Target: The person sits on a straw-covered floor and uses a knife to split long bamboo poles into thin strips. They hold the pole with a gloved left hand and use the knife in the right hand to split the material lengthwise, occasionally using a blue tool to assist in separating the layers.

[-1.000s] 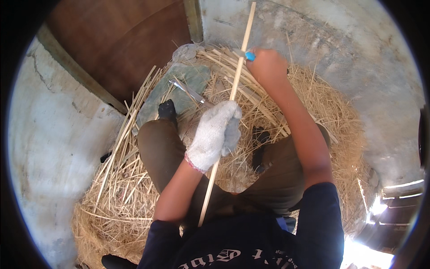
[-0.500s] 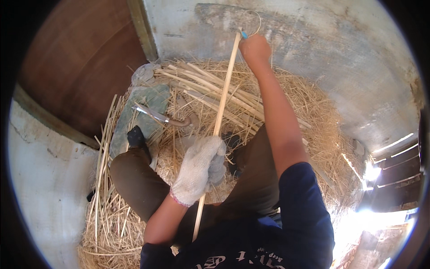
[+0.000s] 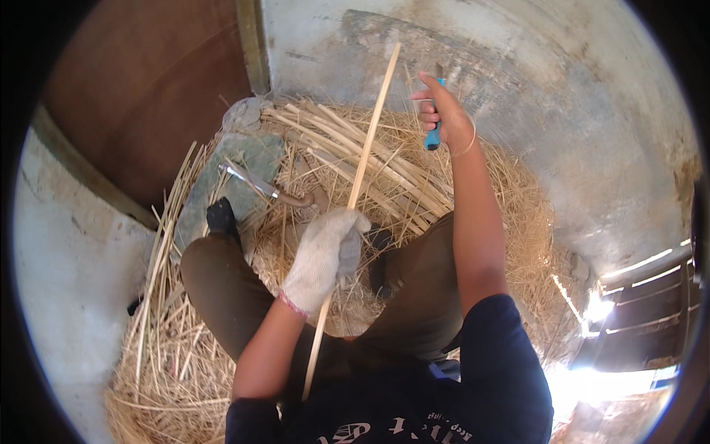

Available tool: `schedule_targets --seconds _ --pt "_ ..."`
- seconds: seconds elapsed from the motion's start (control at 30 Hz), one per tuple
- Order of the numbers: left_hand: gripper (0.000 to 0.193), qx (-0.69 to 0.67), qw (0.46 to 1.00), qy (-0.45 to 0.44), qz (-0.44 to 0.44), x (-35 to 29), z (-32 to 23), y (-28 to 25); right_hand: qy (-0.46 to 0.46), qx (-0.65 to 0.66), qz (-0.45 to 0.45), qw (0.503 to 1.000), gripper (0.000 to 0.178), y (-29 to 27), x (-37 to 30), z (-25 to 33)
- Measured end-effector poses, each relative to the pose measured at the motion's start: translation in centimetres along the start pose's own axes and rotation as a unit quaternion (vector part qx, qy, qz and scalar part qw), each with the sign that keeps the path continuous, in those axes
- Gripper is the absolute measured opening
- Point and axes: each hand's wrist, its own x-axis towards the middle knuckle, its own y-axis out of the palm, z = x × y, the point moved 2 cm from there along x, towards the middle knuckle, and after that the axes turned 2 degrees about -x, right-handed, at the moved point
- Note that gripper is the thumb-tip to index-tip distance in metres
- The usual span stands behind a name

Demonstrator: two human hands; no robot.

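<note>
My left hand (image 3: 323,248), in a white knit work glove, is closed around a long pale bamboo strip (image 3: 372,133). The strip slants from near my lap up to the far wall side. To the right of its far end is my bare right hand (image 3: 446,118), its fingers wrapped round a blue-handled knife (image 3: 433,137). The thumb lies along the handle, and only a little of the blade shows beyond it. A thin pale fibre loops by my right wrist. Hand and knife are apart from the strip.
Split bamboo strips (image 3: 399,174) lie in a pile on shavings (image 3: 518,192) ahead of me. A hooked tool with a metal blade and wooden handle (image 3: 272,189) rests by a flat greenish stone (image 3: 255,153). Pale walls (image 3: 562,96) and a brown panel (image 3: 148,96) stand close around.
My right hand has left the strip's far end and moved right and nearer, turning so that the knife handle shows. The left hand still grips the strip, slightly shifted.
</note>
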Motion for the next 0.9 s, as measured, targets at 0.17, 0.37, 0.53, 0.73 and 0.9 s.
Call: schedule_targets --seconds 0.17,0.37,0.53,0.73,0.9 --pt "0.024 0.008 1.0 0.018 0.022 1.5 0.1 0.2 -0.038 -0.033 0.182 0.982 0.041 4.9 -5.6 -0.4" --pt "0.024 0.054 0.998 -0.031 0.01 1.0 0.0 0.8 -0.06 -0.013 0.095 0.994 0.032 3.6 -1.6 -0.3" --pt "0.021 0.031 0.996 -0.069 0.049 0.6 0.5 0.7 -0.055 0.044 -0.026 0.997 0.039 -0.9 3.2 -1.2" --pt "0.022 0.022 0.999 0.01 -0.032 -0.2 -0.8 0.2 -0.235 -0.391 -0.085 0.886 0.045 1.3 2.2 -3.8" --pt "0.023 0.081 0.99 0.063 -0.098 0.2 -1.9 -0.1 -0.398 -0.486 -0.059 0.776 0.029 7.7 -5.6 -4.3"
